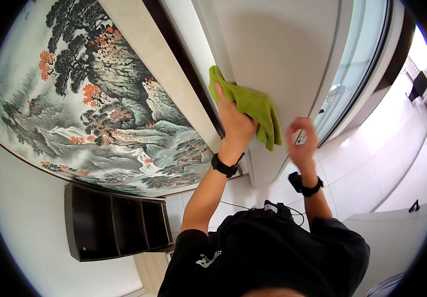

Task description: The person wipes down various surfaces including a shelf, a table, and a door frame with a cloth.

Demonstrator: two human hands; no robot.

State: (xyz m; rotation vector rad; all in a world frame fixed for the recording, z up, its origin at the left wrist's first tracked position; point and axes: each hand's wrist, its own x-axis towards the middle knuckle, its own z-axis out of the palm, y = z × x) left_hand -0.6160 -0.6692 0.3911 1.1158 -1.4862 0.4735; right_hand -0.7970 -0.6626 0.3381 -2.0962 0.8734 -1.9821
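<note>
My left hand [234, 117] presses a green cloth [252, 102] against a pale door panel [280, 44], near the panel's left edge. The thumb points up along the edge, and the cloth hangs down to the right of the hand. The fingers are partly hidden by the cloth. My right hand [302, 139] is raised just right of the cloth, by the panel's right edge and a metal fitting [300, 138]. It is blurred, with its fingers curled, and whether it touches the panel I cannot tell. Black bands are on both wrists.
A large landscape painting [106, 111] fills the wall at the left. Below it is a dark shelf unit [113, 222] beside a light wooden cabinet [153, 271]. Glass door panels [358, 74] stand at the right, over a white tiled floor [362, 170]. A thin cable [234, 205] shows by my waist.
</note>
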